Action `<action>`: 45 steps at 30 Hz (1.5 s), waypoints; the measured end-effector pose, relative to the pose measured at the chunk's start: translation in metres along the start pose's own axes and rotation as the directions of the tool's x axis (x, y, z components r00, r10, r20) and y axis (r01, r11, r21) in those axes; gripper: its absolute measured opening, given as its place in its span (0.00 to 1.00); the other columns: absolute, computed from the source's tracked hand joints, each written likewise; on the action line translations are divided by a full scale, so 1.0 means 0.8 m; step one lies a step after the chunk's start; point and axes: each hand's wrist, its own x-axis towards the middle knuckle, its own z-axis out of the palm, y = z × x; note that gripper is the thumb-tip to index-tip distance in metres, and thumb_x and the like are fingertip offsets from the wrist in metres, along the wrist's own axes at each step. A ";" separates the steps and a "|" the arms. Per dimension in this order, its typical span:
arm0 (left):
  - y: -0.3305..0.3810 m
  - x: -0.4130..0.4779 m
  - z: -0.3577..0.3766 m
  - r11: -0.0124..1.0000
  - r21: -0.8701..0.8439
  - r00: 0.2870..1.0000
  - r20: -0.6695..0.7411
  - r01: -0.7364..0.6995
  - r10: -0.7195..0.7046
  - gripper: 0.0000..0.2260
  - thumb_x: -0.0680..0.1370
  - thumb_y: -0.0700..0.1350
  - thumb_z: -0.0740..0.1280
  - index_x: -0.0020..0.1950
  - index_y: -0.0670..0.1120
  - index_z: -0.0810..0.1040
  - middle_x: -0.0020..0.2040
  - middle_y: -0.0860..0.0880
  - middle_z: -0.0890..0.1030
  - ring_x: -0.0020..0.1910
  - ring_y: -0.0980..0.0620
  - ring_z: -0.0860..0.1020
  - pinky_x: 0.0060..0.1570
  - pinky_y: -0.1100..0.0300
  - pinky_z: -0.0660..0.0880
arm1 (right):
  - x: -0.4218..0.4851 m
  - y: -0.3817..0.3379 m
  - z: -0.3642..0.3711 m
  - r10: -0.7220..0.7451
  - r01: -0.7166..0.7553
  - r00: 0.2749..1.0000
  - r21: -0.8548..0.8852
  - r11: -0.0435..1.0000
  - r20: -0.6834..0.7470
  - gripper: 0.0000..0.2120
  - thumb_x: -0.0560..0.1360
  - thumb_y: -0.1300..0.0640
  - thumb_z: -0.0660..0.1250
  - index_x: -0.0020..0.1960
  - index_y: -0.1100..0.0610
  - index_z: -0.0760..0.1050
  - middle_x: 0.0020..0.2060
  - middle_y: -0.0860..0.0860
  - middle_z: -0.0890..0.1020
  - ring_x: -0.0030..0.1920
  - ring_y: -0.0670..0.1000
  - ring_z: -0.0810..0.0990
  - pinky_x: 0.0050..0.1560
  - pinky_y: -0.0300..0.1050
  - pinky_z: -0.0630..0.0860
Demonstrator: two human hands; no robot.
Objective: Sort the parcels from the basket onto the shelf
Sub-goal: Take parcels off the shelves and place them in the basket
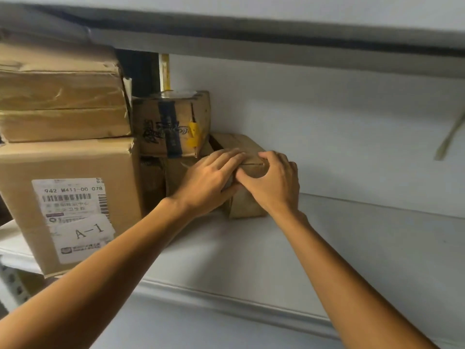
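Steadies small brown parcel (245,206) on white shelf (352,248), frame centre.
Presses left hand (208,182) flat-fingered on top, curls right hand (273,183) around its upper edge, beside stacked boxes (63,152) at left.

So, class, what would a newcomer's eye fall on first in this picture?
Both hands in the middle: the left hand lies flat on a small brown box on the white shelf, and the right hand curls its fingers over it. Next, at the left, the big box with its A-1 label.
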 end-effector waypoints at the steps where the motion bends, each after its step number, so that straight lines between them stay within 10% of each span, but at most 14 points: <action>1: 0.001 0.001 0.000 1.000 -0.002 1.000 0.004 -0.007 0.007 0.27 0.76 0.54 0.67 0.72 0.44 0.68 0.70 0.44 0.72 0.68 0.44 0.71 0.62 0.49 0.72 | -0.003 0.003 -0.004 0.011 -0.011 1.000 0.031 0.999 -0.006 0.30 0.63 0.32 0.66 0.60 0.47 0.74 0.58 0.46 0.77 0.58 0.52 0.73 0.44 0.42 0.67; 12: 0.067 -0.005 0.002 0.994 -0.106 0.993 0.110 -0.027 0.039 0.30 0.79 0.55 0.58 0.77 0.61 0.47 0.79 0.54 0.45 0.74 0.43 0.58 0.66 0.44 0.69 | -0.051 0.056 -0.092 0.002 -0.009 1.000 0.238 0.971 0.031 0.23 0.63 0.43 0.74 0.54 0.45 0.70 0.55 0.46 0.73 0.56 0.48 0.72 0.50 0.38 0.72; 19: 0.163 -0.001 0.003 0.946 -0.277 0.985 0.067 0.170 -0.158 0.37 0.78 0.49 0.67 0.77 0.61 0.45 0.79 0.51 0.41 0.75 0.40 0.54 0.65 0.41 0.67 | -0.105 0.120 -0.172 0.126 -0.203 0.940 0.222 0.954 0.316 0.43 0.61 0.40 0.75 0.69 0.35 0.55 0.58 0.48 0.65 0.54 0.48 0.71 0.44 0.34 0.69; 24: 0.234 0.005 0.008 0.719 -0.591 0.928 0.165 0.365 -0.335 0.38 0.75 0.47 0.71 0.77 0.45 0.50 0.75 0.50 0.60 0.73 0.52 0.61 0.69 0.55 0.64 | -0.140 0.159 -0.231 0.173 -0.291 0.929 0.358 0.887 0.326 0.46 0.58 0.40 0.77 0.70 0.36 0.56 0.60 0.46 0.70 0.56 0.44 0.74 0.45 0.32 0.70; 27: 0.270 0.004 0.008 0.441 -0.806 0.902 0.252 0.396 -0.351 0.24 0.72 0.36 0.73 0.62 0.39 0.63 0.49 0.62 0.79 0.47 0.66 0.77 0.44 0.68 0.76 | -0.152 0.180 -0.266 0.196 -0.353 0.891 0.354 0.866 0.409 0.43 0.60 0.44 0.77 0.68 0.36 0.56 0.55 0.40 0.75 0.51 0.38 0.76 0.42 0.30 0.69; 29: 0.284 0.005 0.012 0.365 -0.796 0.852 0.333 0.483 -0.403 0.19 0.72 0.36 0.73 0.58 0.41 0.68 0.45 0.56 0.79 0.44 0.58 0.79 0.41 0.65 0.77 | -0.157 0.194 -0.282 0.223 -0.375 0.875 0.310 0.874 0.430 0.38 0.65 0.49 0.76 0.69 0.39 0.59 0.56 0.40 0.76 0.54 0.41 0.76 0.46 0.34 0.70; 32: 0.299 0.014 0.015 0.346 -0.766 0.819 0.387 0.541 -0.424 0.16 0.72 0.37 0.73 0.56 0.44 0.72 0.53 0.44 0.78 0.51 0.43 0.80 0.51 0.47 0.78 | -0.161 0.204 -0.298 0.284 -0.399 0.896 0.342 0.851 0.341 0.26 0.72 0.51 0.72 0.68 0.50 0.69 0.62 0.46 0.78 0.55 0.46 0.79 0.52 0.40 0.73; 38: 0.331 0.031 0.010 0.260 -0.849 0.881 0.400 0.460 -0.254 0.33 0.71 0.34 0.72 0.71 0.56 0.67 0.56 0.47 0.78 0.43 0.53 0.82 0.39 0.60 0.78 | -0.176 0.214 -0.331 0.352 -0.398 0.917 0.465 0.791 0.186 0.30 0.73 0.47 0.71 0.72 0.46 0.62 0.63 0.49 0.77 0.59 0.49 0.78 0.60 0.55 0.77; 42: 0.357 0.057 0.009 0.343 -0.849 0.916 0.362 0.401 -0.174 0.30 0.66 0.51 0.72 0.64 0.67 0.65 0.57 0.50 0.76 0.56 0.50 0.77 0.55 0.52 0.76 | -0.184 0.224 -0.364 0.409 -0.375 0.912 0.500 0.781 0.046 0.28 0.74 0.45 0.69 0.70 0.42 0.62 0.61 0.48 0.77 0.59 0.50 0.78 0.57 0.56 0.79; 45: 0.396 0.075 0.024 0.199 -0.892 0.914 0.403 0.406 -0.057 0.32 0.66 0.54 0.73 0.68 0.64 0.66 0.57 0.50 0.76 0.55 0.46 0.80 0.53 0.49 0.78 | -0.199 0.238 -0.399 0.478 -0.385 0.876 0.506 0.772 -0.062 0.23 0.74 0.45 0.69 0.66 0.39 0.64 0.54 0.44 0.78 0.55 0.46 0.79 0.53 0.52 0.80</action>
